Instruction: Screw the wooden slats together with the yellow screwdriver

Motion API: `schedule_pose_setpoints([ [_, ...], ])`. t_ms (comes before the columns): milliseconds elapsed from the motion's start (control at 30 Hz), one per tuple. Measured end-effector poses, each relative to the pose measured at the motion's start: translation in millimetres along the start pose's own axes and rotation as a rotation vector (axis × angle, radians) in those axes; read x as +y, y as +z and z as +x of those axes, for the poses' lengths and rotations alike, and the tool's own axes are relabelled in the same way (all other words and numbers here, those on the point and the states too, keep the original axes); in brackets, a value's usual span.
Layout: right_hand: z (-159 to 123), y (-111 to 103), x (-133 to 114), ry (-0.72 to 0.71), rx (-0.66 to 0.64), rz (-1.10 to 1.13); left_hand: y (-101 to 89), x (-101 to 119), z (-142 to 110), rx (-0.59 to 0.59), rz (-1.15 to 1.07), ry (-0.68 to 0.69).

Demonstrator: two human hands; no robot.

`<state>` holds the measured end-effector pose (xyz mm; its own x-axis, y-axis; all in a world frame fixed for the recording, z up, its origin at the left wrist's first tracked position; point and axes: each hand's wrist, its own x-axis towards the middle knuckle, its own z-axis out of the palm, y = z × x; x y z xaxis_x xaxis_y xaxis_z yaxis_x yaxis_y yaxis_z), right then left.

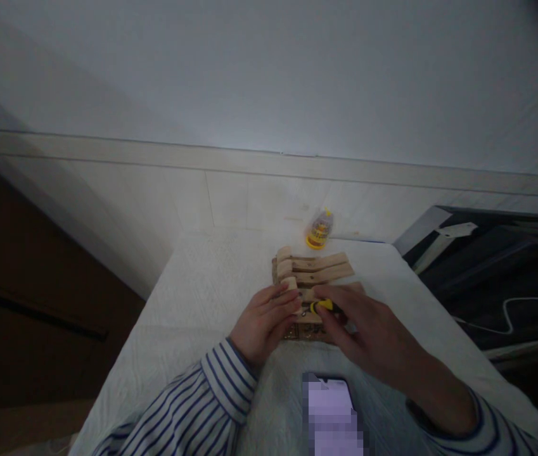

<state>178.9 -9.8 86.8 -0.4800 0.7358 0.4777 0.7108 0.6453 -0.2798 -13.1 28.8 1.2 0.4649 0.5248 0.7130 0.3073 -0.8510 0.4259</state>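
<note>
Open cloth (192,278) leftward, bottle (320,229) (yellow-capped) behind, phone (334,411) nearside, seemingly dark clutter (501,272) right

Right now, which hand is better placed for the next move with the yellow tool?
Right, I'd say: the right hand holds the yellow tool over the wood; the left hand rests fingers on the wood's left side.

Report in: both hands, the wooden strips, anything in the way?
Left hand flat on wooden strips. Right hand gripping yellow tool over them. Bottle beyond, phone nearer; neither blocks.
</note>
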Motion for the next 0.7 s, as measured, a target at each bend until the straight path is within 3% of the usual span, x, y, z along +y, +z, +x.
schedule_pose_setpoints([
  [700,11.0,-1.0,2.6,0.056,0.011,-0.054,-0.6,-0.3,0.4,0.006,0.004,0.022],
])
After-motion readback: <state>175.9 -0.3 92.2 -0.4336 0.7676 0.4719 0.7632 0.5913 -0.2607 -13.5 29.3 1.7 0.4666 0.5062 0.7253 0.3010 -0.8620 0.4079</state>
